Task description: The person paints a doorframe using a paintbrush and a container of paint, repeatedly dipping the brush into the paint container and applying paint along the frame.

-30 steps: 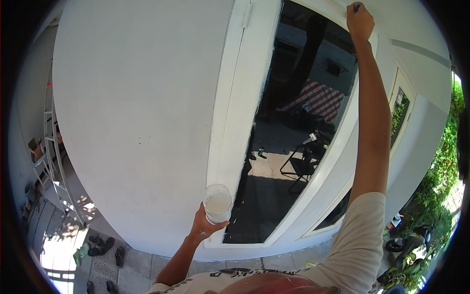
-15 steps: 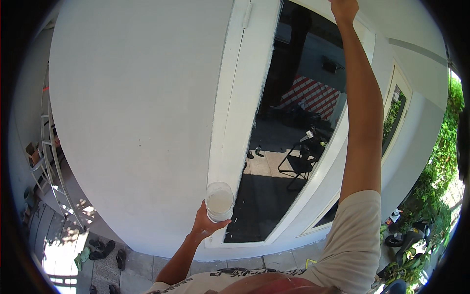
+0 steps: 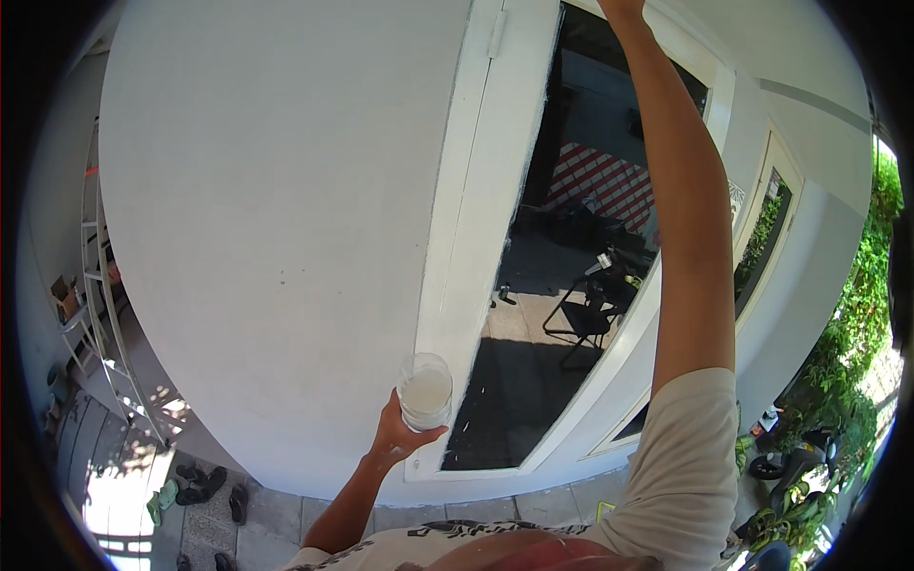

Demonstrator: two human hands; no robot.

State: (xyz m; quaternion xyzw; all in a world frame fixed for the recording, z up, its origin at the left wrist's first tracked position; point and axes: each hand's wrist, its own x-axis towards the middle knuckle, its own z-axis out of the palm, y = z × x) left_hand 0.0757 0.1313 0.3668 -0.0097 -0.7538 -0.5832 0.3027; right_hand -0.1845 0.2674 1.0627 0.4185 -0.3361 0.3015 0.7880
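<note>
My left hand (image 3: 396, 436) is closed around a clear plastic cup (image 3: 426, 404) and holds it upright in front of the door's lower part. Whitish, paint-like liquid stands in the cup. Stretched far up, my right arm ends in my right hand (image 3: 624, 8) at the top edge, by the upper door frame. The picture cuts off its fingers, so anything in them is hidden. Before me is a white-framed door (image 3: 466, 219) with a dark glass pane (image 3: 519, 400); pale smears run along the pane's left edge.
A white wall (image 3: 276, 190) fills the left, with a ladder (image 3: 116, 366) beyond it. Several shoes (image 3: 238, 504) lie on the tiles at lower left. Another door (image 3: 762, 224), green plants (image 3: 862, 295) and a parked motorbike (image 3: 795, 466) are on the right. The glass mirrors a chair.
My right hand and forearm have swung left along the top. The door has shifted slightly right in the picture. My left hand keeps the cup at nearly the same spot.
</note>
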